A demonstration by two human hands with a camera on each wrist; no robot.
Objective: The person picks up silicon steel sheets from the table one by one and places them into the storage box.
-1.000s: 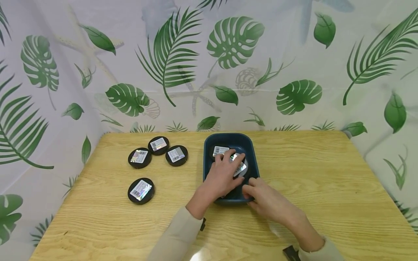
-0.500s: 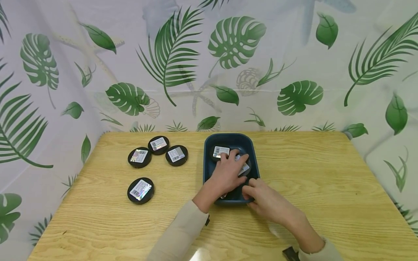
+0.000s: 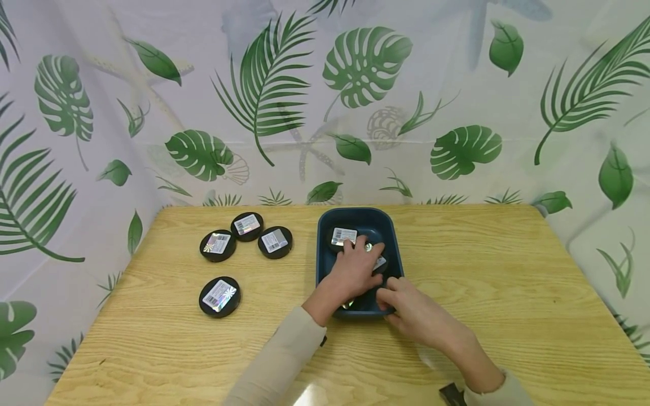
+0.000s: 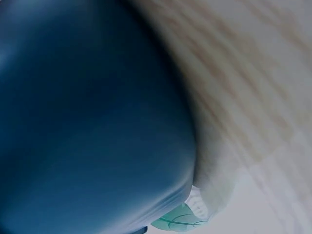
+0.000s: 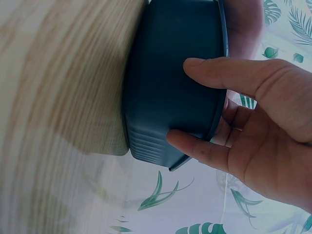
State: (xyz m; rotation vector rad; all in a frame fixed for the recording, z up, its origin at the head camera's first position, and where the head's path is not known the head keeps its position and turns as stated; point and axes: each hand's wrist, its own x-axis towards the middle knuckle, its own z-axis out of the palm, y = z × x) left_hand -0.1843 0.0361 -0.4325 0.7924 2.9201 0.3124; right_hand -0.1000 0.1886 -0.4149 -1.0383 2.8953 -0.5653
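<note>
A dark blue rectangular bin (image 3: 367, 299) stands on the table. My left hand (image 3: 350, 270) reaches into it, fingers and thumb spread around a black round disc (image 3: 378, 263) with a silvery label, which the hand partly covers. Another labelled black disc (image 3: 343, 237) lies flat at the bin's far left. Under the left wrist a shiny bit of label (image 3: 348, 303) peeks out. My right hand (image 3: 424, 313) grips the bin's near right rim; in the right wrist view its thumb (image 5: 209, 70) presses the outer wall. Only the bin's outside (image 4: 97, 136) fills the left wrist view, without the hand.
Left of the bin, three labelled black discs (image 3: 246, 226) sit grouped on the wooden table (image 3: 482, 259). A separate black disc (image 3: 220, 296) lies nearer to me. A leaf-patterned cloth (image 3: 304, 107) hangs behind the table.
My left hand has shifted slightly to the right inside the bin, and the disc under its fingers has moved a little with it. The right hand keeps its place on the rim.
</note>
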